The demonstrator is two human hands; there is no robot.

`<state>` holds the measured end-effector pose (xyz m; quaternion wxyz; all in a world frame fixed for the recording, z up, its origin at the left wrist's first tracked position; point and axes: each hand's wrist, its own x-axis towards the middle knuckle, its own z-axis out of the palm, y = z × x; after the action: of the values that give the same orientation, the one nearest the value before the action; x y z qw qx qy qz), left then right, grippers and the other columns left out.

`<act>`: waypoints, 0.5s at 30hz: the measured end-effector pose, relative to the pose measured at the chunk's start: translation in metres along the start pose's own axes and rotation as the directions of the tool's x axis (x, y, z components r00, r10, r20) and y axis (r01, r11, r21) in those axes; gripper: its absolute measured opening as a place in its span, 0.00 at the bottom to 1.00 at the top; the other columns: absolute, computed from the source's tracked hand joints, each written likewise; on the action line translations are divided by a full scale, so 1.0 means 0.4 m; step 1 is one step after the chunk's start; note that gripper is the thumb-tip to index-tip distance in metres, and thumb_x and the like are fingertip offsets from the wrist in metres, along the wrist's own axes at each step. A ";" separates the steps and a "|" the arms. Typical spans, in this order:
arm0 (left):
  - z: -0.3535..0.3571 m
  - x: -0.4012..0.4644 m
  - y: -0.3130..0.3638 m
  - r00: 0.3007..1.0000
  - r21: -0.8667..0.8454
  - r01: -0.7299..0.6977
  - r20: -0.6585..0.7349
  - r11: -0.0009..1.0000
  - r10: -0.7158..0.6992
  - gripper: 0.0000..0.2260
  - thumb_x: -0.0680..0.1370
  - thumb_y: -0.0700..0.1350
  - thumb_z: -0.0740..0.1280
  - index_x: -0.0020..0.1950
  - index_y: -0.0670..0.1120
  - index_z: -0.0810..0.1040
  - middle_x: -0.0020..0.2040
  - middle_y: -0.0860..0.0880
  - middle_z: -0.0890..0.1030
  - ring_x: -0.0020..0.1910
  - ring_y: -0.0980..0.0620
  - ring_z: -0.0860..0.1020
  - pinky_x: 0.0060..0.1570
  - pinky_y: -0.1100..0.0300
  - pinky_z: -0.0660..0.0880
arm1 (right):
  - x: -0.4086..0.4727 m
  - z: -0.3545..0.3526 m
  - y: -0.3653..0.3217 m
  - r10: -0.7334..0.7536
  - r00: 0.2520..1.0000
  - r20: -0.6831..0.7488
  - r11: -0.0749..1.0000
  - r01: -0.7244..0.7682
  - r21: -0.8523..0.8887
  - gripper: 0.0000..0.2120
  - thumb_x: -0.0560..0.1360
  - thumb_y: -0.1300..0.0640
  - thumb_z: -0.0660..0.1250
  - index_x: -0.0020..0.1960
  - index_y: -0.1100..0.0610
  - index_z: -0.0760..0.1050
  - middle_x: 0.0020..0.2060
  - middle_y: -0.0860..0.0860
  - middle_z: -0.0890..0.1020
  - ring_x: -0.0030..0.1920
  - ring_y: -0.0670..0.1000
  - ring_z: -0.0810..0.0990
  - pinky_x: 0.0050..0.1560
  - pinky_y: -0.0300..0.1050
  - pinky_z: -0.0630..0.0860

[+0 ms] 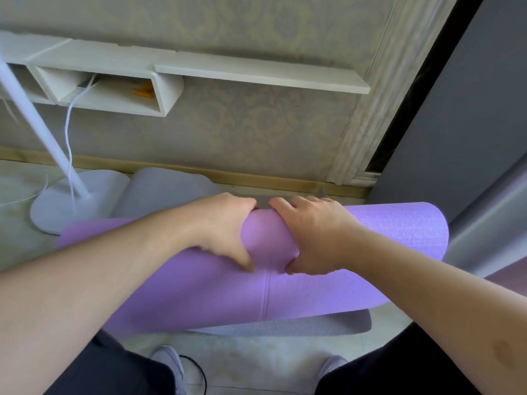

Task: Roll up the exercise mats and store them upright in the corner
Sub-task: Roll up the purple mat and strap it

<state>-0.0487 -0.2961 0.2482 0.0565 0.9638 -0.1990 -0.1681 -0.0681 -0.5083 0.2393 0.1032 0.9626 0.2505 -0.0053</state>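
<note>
From the head view, I have both hands set side by side on the middle of the purple mat, which lies as a thick roll across the frame from about nine o'clock to three o'clock, just ahead of my feet. My left hand wraps over the top of the roll, fingers curled down its far side and thumb pressed into the near face; my right hand mirrors it just beside, so both are clamped around the mat rather than lying flat on it. I judge the hands sit close together at the centre so that the roll stays tight and does not spring open, and so it can be lifted or tipped without sagging at one end. A loose flap of the mat spreads toward six o'clock, which suggests the rolling is nearly but not fully finished. Under that flap a grey mat shows its ribbed edge on the floor, and at eleven o'clock another grey roll lies against the skirting, touching the white lamp base. The corner where wall meets the dark panel, at one o'clock, looks like the storage spot, near the purple roll's right end.
</note>
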 end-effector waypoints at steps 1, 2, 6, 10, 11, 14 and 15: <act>0.005 -0.002 0.004 1.000 0.023 -0.020 -0.015 1.000 0.020 0.38 0.55 0.70 0.79 0.58 0.58 0.71 0.51 0.57 0.79 0.46 0.53 0.81 0.42 0.49 0.82 | -0.001 -0.003 0.001 0.004 1.000 -0.003 1.000 -0.004 0.019 0.47 0.58 0.31 0.80 0.69 0.48 0.64 0.54 0.47 0.79 0.53 0.56 0.81 0.48 0.51 0.77; 0.011 -0.003 0.008 0.998 0.066 -0.041 -0.043 0.997 0.044 0.40 0.56 0.70 0.80 0.61 0.57 0.69 0.55 0.57 0.77 0.50 0.53 0.79 0.45 0.50 0.80 | -0.003 -0.006 0.004 0.011 1.000 -0.003 0.999 -0.011 0.049 0.46 0.58 0.31 0.80 0.67 0.48 0.65 0.53 0.46 0.80 0.51 0.56 0.81 0.45 0.50 0.76; 0.039 0.006 0.034 0.983 0.268 -0.072 -0.143 0.961 0.113 0.44 0.56 0.70 0.82 0.60 0.53 0.63 0.59 0.54 0.74 0.59 0.48 0.77 0.52 0.49 0.76 | -0.007 -0.017 0.019 0.049 0.998 0.031 0.991 -0.052 0.122 0.44 0.58 0.31 0.80 0.65 0.47 0.65 0.52 0.44 0.81 0.47 0.54 0.80 0.41 0.49 0.75; 0.020 0.009 0.039 0.993 0.165 -0.022 -0.115 0.986 0.042 0.40 0.55 0.69 0.82 0.54 0.52 0.66 0.52 0.55 0.78 0.46 0.51 0.78 0.39 0.53 0.74 | -0.012 -0.008 0.011 0.030 0.999 0.036 0.996 -0.033 0.087 0.57 0.60 0.29 0.79 0.78 0.49 0.54 0.63 0.50 0.77 0.60 0.57 0.79 0.57 0.53 0.76; 0.013 0.007 0.035 0.996 0.141 -0.005 -0.089 0.990 0.017 0.39 0.54 0.70 0.81 0.53 0.53 0.67 0.49 0.55 0.78 0.42 0.53 0.78 0.35 0.53 0.73 | -0.013 -0.004 0.004 0.018 0.999 0.043 0.998 -0.021 0.062 0.62 0.59 0.28 0.79 0.80 0.49 0.50 0.65 0.51 0.75 0.63 0.58 0.77 0.61 0.55 0.75; 0.003 -0.001 0.027 1.000 0.095 0.014 -0.021 0.995 -0.012 0.37 0.52 0.71 0.80 0.51 0.55 0.70 0.45 0.56 0.79 0.39 0.53 0.79 0.34 0.52 0.78 | -0.008 0.007 -0.013 0.010 0.998 0.056 1.000 -0.011 0.027 0.60 0.56 0.27 0.80 0.77 0.49 0.55 0.60 0.50 0.76 0.59 0.57 0.78 0.58 0.56 0.76; 0.003 -0.003 0.026 1.000 0.099 0.009 -0.012 0.995 -0.008 0.37 0.53 0.71 0.80 0.51 0.55 0.70 0.44 0.56 0.79 0.38 0.53 0.79 0.33 0.52 0.77 | -0.005 0.008 -0.014 0.016 0.998 0.056 0.999 -0.018 0.032 0.55 0.56 0.27 0.80 0.73 0.49 0.60 0.58 0.49 0.76 0.57 0.57 0.79 0.56 0.54 0.76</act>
<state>-0.0539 -0.3054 0.2493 0.0088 0.9673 -0.2025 -0.1527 -0.0726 -0.5050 0.2350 0.0945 0.9658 0.2390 -0.0352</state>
